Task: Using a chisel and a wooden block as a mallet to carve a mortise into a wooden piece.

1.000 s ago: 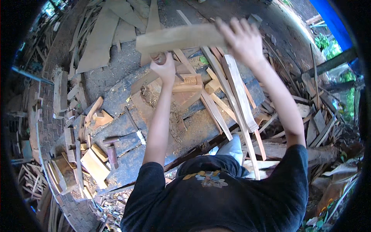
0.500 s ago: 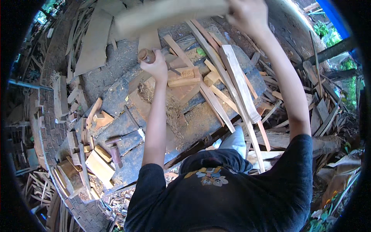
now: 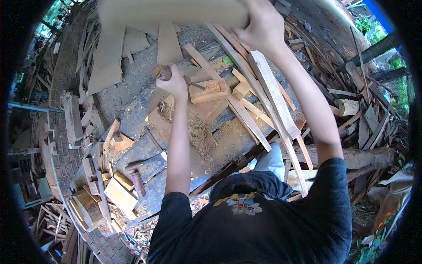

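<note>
My left hand (image 3: pixel 174 84) is closed around a chisel (image 3: pixel 161 72) with a round wooden handle. Its metal blade slants down onto a small wooden block (image 3: pixel 210 94) with a rough cut area on top. That block rests on a wider brown piece of wood on the low worktable. Raised high at the upper edge, my right hand (image 3: pixel 263 30) grips the end of a long pale piece of wood (image 3: pixel 171 12), blurred and partly out of the picture. It hangs above the chisel handle, apart from it.
Long wooden strips (image 3: pixel 274 97) cross the worktable (image 3: pixel 132 158) on the right. A hammer-like tool with a dark purplish-brown part (image 3: pixel 138 183) lies at left, near cut blocks (image 3: pixel 118 198). Wood shavings are scattered around, and scrap wood (image 3: pixel 369 123) is heaped at the right.
My right hand and the piece of wood have swung leftward, the wood's far end rising toward the upper edge. The chisel handle leans slightly further left; its blade remains on the block.
</note>
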A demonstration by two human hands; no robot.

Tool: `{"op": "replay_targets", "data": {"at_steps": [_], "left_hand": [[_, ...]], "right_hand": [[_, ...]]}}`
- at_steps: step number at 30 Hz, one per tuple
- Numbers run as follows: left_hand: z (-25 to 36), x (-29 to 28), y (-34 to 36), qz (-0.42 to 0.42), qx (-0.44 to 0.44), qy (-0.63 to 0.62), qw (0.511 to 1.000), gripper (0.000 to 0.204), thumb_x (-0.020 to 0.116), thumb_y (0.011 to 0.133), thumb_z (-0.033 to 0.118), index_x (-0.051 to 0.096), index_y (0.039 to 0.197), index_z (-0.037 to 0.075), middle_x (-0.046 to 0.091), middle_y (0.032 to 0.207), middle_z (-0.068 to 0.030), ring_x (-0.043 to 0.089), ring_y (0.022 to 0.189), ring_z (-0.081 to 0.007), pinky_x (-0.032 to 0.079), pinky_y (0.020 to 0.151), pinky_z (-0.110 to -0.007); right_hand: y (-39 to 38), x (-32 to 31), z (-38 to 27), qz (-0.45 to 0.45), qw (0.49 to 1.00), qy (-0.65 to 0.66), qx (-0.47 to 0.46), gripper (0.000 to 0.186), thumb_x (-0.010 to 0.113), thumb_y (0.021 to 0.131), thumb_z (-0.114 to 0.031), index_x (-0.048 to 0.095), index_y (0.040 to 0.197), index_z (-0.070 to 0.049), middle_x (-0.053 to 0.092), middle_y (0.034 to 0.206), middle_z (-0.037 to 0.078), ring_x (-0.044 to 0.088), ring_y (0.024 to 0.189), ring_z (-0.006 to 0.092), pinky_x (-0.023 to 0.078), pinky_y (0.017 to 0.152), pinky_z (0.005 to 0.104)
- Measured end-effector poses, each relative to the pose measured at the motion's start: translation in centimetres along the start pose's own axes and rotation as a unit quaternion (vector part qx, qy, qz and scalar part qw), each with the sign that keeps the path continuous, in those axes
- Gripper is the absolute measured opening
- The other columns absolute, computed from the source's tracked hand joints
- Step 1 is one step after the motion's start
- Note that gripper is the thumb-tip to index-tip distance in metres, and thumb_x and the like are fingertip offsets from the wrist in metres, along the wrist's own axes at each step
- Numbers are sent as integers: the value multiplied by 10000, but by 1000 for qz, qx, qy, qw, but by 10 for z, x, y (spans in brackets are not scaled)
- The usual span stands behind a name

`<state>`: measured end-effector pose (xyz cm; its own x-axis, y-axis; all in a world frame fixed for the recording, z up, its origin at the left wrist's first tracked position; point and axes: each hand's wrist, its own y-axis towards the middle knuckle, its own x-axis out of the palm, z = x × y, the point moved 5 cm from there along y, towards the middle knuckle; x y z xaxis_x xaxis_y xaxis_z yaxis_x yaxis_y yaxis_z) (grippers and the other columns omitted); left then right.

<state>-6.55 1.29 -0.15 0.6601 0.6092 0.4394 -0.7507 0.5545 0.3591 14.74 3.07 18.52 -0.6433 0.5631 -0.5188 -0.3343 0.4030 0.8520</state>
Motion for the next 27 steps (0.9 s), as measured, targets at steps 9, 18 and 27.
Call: {"op": "replay_targets", "data": {"at_steps": [9,18,27], "left_hand": [[3,3,-4,-22,-16,-4,1000,74,524,767,-24,459,742,4,486,561,-17,449,432,-81,351,395,-230],[-10,-6,-2,4,-43,-20,999,79,548,757,-19,475,769,10,504,605,-13,476,470,-73,359,405,-226],[-6,8,-10,-25,47,70,996,94,540,741,-44,471,703,7,485,568,-12,465,440,-77,352,388,-227]], "right_hand": [[-39,34,21,-114,974,-128,-148,634,694,498,-150,486,1096,-136,535,926,98,542,824,225,474,659,341],[28,-28,-9,313,885,275,207,589,685,578,-131,448,1097,15,557,974,181,541,912,217,428,787,306],[13,7,0,-92,956,-231,-155,610,733,596,-207,418,1087,-30,491,930,105,516,820,214,423,750,327]]}}
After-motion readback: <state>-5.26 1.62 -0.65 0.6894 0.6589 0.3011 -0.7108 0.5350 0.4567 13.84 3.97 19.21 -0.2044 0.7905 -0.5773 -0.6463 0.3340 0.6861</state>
